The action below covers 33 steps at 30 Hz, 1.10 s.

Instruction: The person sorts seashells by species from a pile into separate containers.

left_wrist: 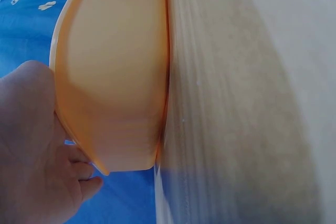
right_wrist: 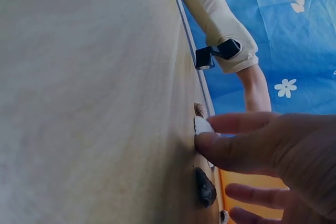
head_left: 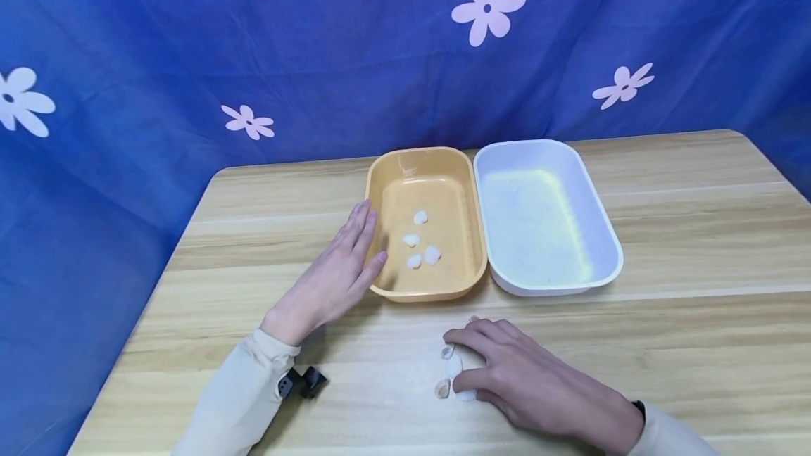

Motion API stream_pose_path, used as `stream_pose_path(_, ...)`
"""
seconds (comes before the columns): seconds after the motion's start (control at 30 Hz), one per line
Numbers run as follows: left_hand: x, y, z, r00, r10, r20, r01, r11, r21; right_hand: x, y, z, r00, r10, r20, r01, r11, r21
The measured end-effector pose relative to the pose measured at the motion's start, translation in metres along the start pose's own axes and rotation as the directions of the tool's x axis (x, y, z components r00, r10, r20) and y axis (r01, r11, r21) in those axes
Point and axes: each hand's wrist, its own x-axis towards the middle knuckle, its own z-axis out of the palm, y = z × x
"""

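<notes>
My left hand [head_left: 338, 262] rests with straight fingers along the left rim of an orange tray [head_left: 424, 295], its thumb near the front corner. Inside the tray lie several white seashells [head_left: 432, 255]. My right hand [head_left: 526, 378] is low over a small group of shells on the table in front of the tray. In the right wrist view, its thumb and index finger pinch a white seashell [right_wrist: 201, 125]. A brownish shell [head_left: 442, 389] lies just left of the thumb, and a small shell [head_left: 447, 352] by the index finger. A dark shell [right_wrist: 206, 187] shows under the hand in the right wrist view.
A white tray [head_left: 617, 259] stands right beside the orange one. Both sit toward the back edge of the wooden table [head_left: 697, 245], before a blue flowered curtain [head_left: 355, 55]. A black wrist camera [head_left: 304, 381] sticks out from the left sleeve.
</notes>
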Motion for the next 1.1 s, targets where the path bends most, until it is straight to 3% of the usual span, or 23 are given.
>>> stream_pose_path(0.47, 0.0002, 0.0000, 0.0027, 1.000, -0.008, -0.004, 0.008, 1.000, 0.002, -0.0008, 0.0011, 0.0031, 0.996, 0.087, -0.001, -0.086, 0.994, -0.071)
stream_pose_path(0.63, 0.0001, 0.0005, 0.0029, 1.000, -0.016, 0.006, 0.016, 1.000, -0.003, -0.0036, 0.0022, 0.0014, 0.992, 0.128, -0.012, -0.128, 0.992, 0.009)
stream_pose_path(0.9, -0.0003, -0.0007, 0.0028, 1.000, -0.009, 0.000, 0.009, 1.000, -0.008, -0.0042, 0.0045, -0.0022, 0.999, 0.046, 0.019, -0.046, 0.999, 0.016)
stream_pose_path(1.1, 0.0000, -0.0007, 0.0025, 1.000, -0.009, -0.003, 0.009, 1.000, -0.007, -0.0035, 0.0039, -0.0017, 0.996, 0.077, 0.053, -0.079, 0.996, 0.040)
